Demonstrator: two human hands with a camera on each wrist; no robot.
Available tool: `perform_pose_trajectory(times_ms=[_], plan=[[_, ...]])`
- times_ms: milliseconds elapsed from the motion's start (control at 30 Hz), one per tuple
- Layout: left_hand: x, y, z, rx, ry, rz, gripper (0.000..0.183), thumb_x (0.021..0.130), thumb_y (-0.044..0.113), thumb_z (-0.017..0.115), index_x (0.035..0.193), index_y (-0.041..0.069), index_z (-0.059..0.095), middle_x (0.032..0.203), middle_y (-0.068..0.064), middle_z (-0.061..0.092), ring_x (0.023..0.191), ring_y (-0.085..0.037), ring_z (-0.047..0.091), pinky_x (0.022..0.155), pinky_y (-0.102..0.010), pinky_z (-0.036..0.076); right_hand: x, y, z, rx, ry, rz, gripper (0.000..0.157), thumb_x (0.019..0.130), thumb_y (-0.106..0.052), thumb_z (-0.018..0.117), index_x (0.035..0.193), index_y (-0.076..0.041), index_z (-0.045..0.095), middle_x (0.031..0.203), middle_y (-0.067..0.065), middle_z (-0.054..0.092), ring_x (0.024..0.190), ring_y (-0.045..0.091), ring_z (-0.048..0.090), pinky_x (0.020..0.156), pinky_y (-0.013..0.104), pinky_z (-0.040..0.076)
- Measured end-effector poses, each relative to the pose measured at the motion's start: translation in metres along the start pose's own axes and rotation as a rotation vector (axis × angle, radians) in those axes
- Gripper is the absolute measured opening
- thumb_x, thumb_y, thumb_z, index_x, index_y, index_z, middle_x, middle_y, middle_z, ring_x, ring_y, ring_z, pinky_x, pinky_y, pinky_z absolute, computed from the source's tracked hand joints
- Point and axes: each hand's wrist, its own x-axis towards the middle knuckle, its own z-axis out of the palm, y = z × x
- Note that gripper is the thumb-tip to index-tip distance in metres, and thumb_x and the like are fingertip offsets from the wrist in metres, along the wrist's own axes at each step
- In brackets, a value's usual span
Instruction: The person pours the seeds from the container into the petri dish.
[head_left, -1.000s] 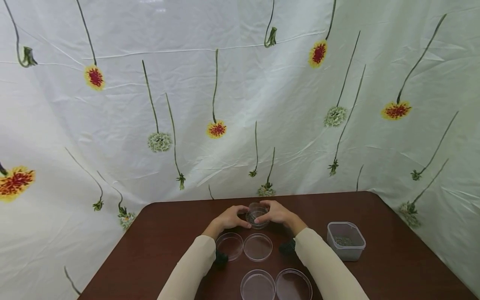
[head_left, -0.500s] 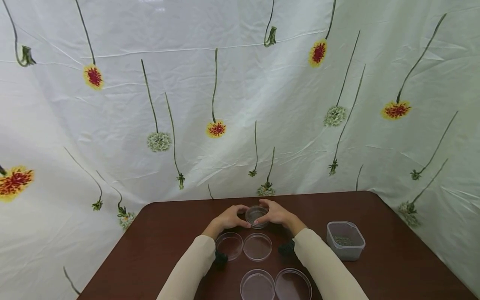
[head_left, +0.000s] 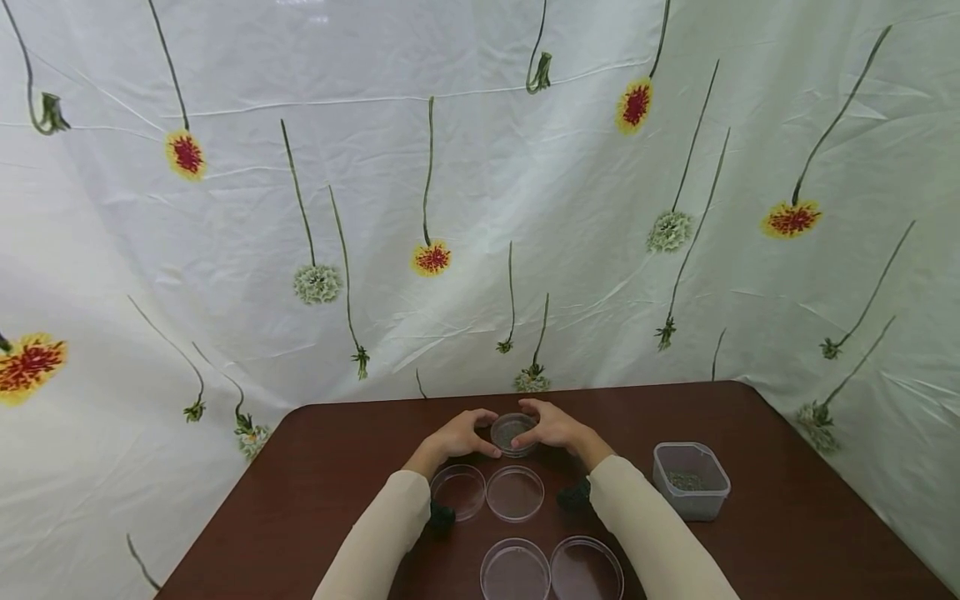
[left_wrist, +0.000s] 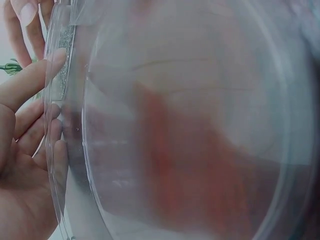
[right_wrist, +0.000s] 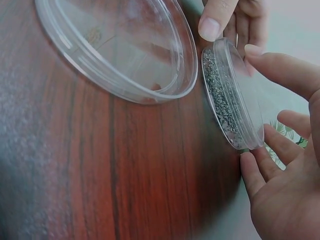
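Note:
A clear round petri dish (head_left: pixel 512 429) with grey granules sits at the far middle of the table, its lid lying over it. My left hand (head_left: pixel 459 435) holds it from the left side, thumb at the near edge. From the opposite side my right hand (head_left: pixel 557 427) holds it too, thumb on the rim and fingers round the back. In the right wrist view the granules (right_wrist: pixel 220 92) spread in a layer inside, below the thumb of my left hand (right_wrist: pixel 235 17). The left wrist view is mostly filled by another clear dish (left_wrist: pixel 87 125), close to the camera.
Two clear dishes, a left one (head_left: pixel 459 492) and a middle one (head_left: pixel 516 493), lie between my forearms. Two more, a front left dish (head_left: pixel 516 571) and a front right dish (head_left: pixel 587 569), lie nearer. A plastic tub (head_left: pixel 693 505) with granules stands right. A flowered curtain (head_left: pixel 480 183) hangs behind.
The lid, tilted up at the back of the granule dish one second ago, has come down flat onto it. Both hands stay almost in place.

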Motion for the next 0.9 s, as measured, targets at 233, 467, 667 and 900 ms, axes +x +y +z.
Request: perform_pose_trajectory(times_ms=[233, 467, 667, 900], plan=[[-0.002, 0.001, -0.001, -0.009, -0.001, 0.000, 0.073, 0.083, 0.016, 0.090, 0.145, -0.001, 0.055, 0.143, -0.018, 0.056, 0.137, -0.038, 0.048, 0.112, -0.055, 0.037, -0.002, -0.002, -0.003, 0.007, -0.008, -0.002, 0.088, 0.086, -0.013, 0.086, 0.157, 0.004, 0.037, 0.152, 0.024, 0.045, 0.136, 0.042, 0.046, 0.105, 0.055, 0.044], [-0.004, 0.001, -0.002, -0.012, -0.003, 0.007, 0.073, 0.083, 0.016, 0.090, 0.145, -0.001, 0.055, 0.144, -0.019, 0.055, 0.138, -0.039, 0.047, 0.112, -0.055, 0.038, -0.004, -0.005, -0.006, 0.029, -0.003, -0.004, 0.086, 0.084, -0.010, 0.087, 0.155, 0.003, 0.040, 0.152, 0.024, 0.047, 0.139, 0.041, 0.044, 0.107, 0.054, 0.042], [-0.005, 0.002, -0.004, -0.008, -0.009, 0.024, 0.072, 0.084, 0.015, 0.090, 0.145, -0.003, 0.054, 0.145, -0.020, 0.055, 0.138, -0.040, 0.047, 0.111, -0.054, 0.039, -0.005, -0.004, -0.013, 0.021, -0.011, -0.006, 0.087, 0.084, -0.010, 0.087, 0.156, 0.003, 0.040, 0.153, 0.023, 0.046, 0.142, 0.042, 0.040, 0.107, 0.056, 0.043], [-0.007, 0.003, -0.005, -0.034, -0.004, 0.018, 0.073, 0.084, 0.013, 0.089, 0.145, -0.004, 0.053, 0.144, -0.019, 0.056, 0.137, -0.041, 0.047, 0.110, -0.055, 0.040, -0.008, -0.005, -0.018, 0.019, -0.016, -0.018, 0.085, 0.084, -0.008, 0.085, 0.155, 0.003, 0.040, 0.154, 0.026, 0.044, 0.142, 0.043, 0.040, 0.108, 0.057, 0.041]])
